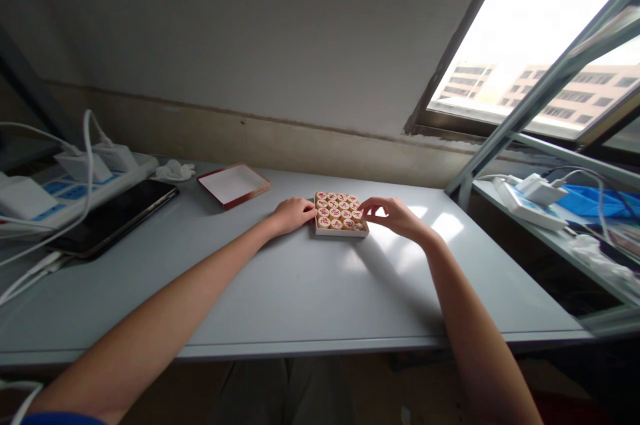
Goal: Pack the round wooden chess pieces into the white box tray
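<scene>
A shallow white-sided box (340, 234) sits on the desk, filled with rows of round wooden Chinese chess pieces (336, 213) marked in red. Its near right corner looks different, with something shiny that I cannot make out. My left hand (294, 215) is closed at the box's left side, fingers curled against its edge. At the right edge, my right hand (393, 215) pinches a Chinese chess piece (357, 214) between thumb and fingertips, partly hidden by the fingers. To the left lies the box lid (235, 184), its white inside facing up and its rim reddish.
On the left are a dark tablet (115, 222), a power strip (75, 192) with chargers and white cables, and a crumpled white tissue (175, 170). A metal frame (493, 138) rises at the right beside a lower shelf (545, 232) with another power strip. The wall borders the desk's back.
</scene>
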